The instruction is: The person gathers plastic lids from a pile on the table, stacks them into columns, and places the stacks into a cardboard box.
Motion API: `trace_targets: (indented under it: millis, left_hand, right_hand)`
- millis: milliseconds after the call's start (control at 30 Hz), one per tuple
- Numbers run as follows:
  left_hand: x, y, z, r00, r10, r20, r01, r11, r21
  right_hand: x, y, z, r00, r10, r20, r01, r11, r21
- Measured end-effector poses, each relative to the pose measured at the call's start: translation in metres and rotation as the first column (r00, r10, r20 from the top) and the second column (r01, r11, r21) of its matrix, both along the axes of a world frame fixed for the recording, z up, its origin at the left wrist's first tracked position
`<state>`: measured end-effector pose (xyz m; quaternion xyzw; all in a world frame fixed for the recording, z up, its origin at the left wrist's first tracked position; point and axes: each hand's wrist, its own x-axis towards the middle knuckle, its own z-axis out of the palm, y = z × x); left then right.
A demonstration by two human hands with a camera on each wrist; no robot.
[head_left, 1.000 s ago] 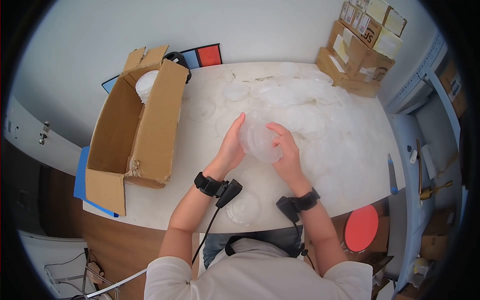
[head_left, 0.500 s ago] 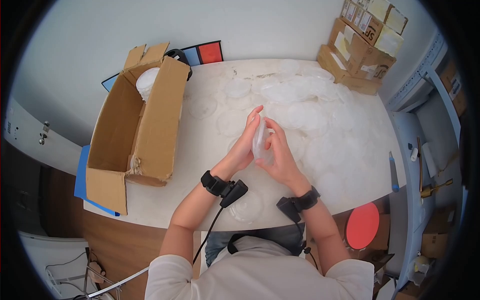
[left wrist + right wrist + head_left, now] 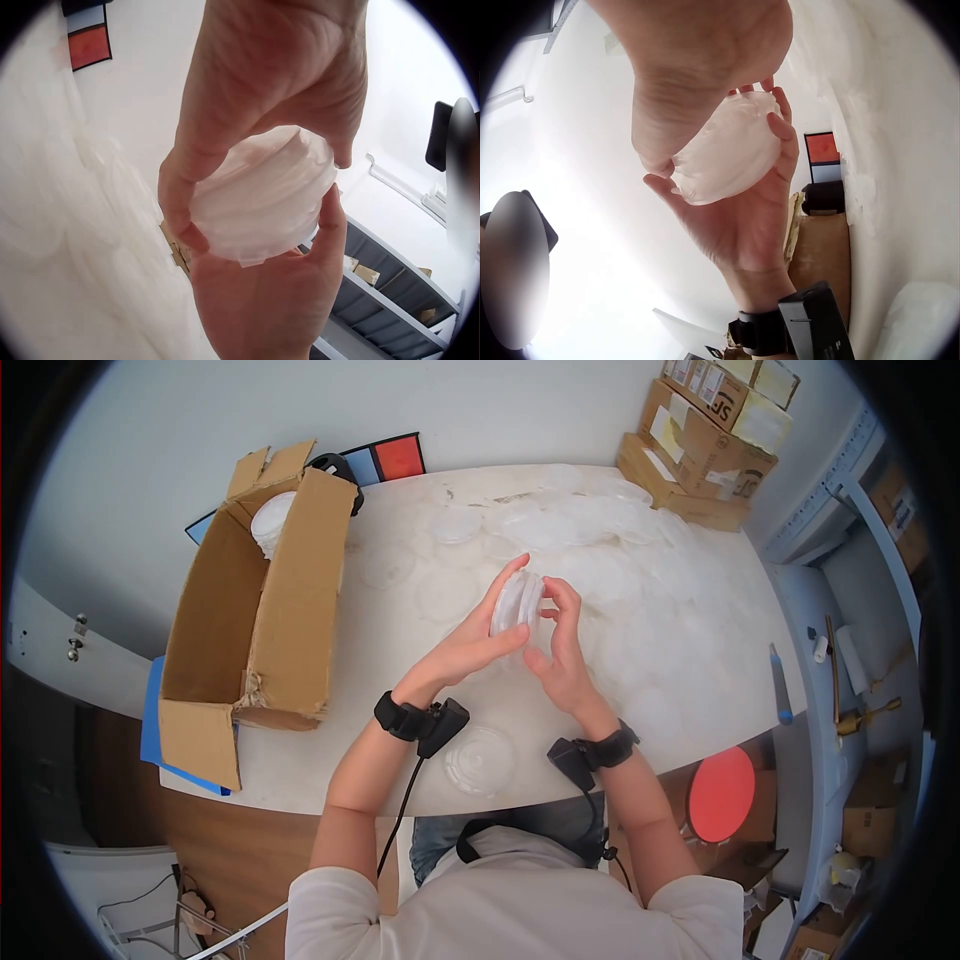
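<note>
Pale wall (image 3: 520, 410), table (image 3: 375, 645) (lids (image 3: 575, 525) strewn).

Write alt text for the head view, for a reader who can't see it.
A person's left grip and right grip hold a few translucent round lids above a white table. Many loose lids lie spread over its right side; an open cardboard box holding a white stack stands at left, with cartons piled at far right.
</note>
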<state>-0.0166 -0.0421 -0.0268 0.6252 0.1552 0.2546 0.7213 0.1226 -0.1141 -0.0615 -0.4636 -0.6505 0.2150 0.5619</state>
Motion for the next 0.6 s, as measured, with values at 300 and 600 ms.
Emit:
trace_targets:
  millis: [300, 600]
  left_hand:
    - [0.003, -0.007, 0.007, 0.996, 0.086, -0.002, -0.086, 0.994, 0.07]
    - [0.011, -0.006, -0.02, 0.977, 0.212, -0.013, -0.21, 0.974, 0.087]
  right_hand:
    - [-0.003, -0.001, 0.003, 0.999, 0.019, -0.028, -0.019, 1.0, -0.003]
    - [-0.01, -0.003, 0.005, 0.982, 0.139, 0.129, -0.13, 0.988, -0.081]
